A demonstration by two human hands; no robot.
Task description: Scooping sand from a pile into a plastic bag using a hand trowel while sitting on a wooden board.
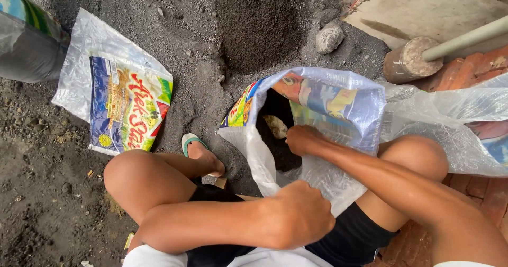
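Frame centre: left hand (299, 214) fisted on sack (338, 113) rim; right hand (302, 139) inside mouth, apparently gripping soil (280, 150).

Your arms are bare from the wrists up to the short white sleeves, whose edges show at the bottom of the view. Your left hand (299, 214) and right hand (302, 139) carry no gloves, rings, watch or bands. You wear black shorts (349, 238) that end high on the thigh, leaving your knees and lower legs uncovered. Below them, the hem of a white shirt (264, 258) runs across the lower edge. On your left foot sits a sandal (189, 140) with a pale sole and a green strap; the toes are bare. Your right foot cannot be seen.
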